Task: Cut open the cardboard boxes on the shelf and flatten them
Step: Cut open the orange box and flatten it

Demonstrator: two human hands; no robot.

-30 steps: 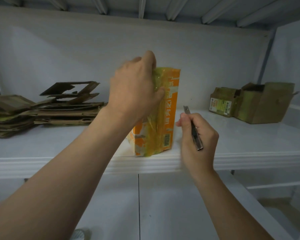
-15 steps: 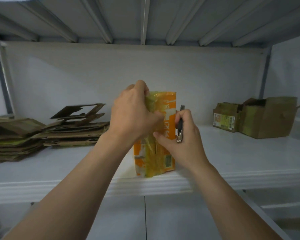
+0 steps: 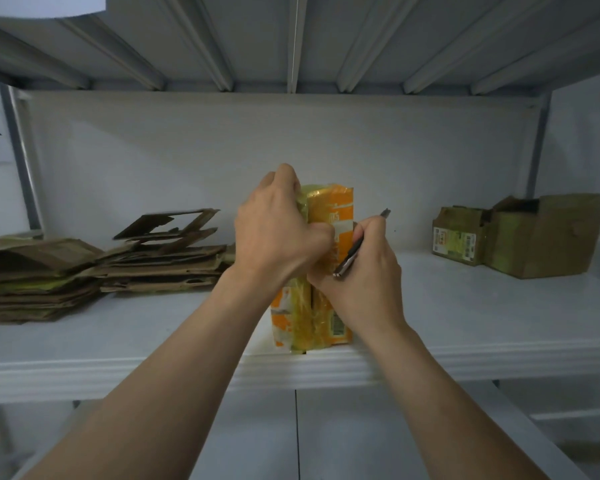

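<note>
Brown flattened cardboard (image 3: 39,275) lies in two low stacks at the left end of the white shelf (image 3: 465,327), the nearer stack (image 3: 32,282) thicker, the second stack (image 3: 167,258) just beside it with loose cut pieces tilted up on top. Right of these, near the shelf's front edge, one orange box (image 3: 329,271) stands upright, wrapped in yellowish clear tape or film. The left hand (image 3: 278,233) reaches up from the lower left on a bare forearm, its back toward the camera, and its fingers (image 3: 284,178) are curled closed over the box's top left corner and upper face, thumb pressed into the front near the centre. The right hand (image 3: 361,271) comes up from the lower right and rests against the box's right front face; its fingers are closed around one slim metal utility knife (image 3: 355,247), which slants up to the right with its tip above the knuckles and its butt end down by the thumb. Whether the blade touches the box cannot be told. Well apart at the right end of the shelf sit two more brown boxes touching each other: a smaller labelled box (image 3: 459,240) and a larger open box (image 3: 548,233) with flaps up.
</note>
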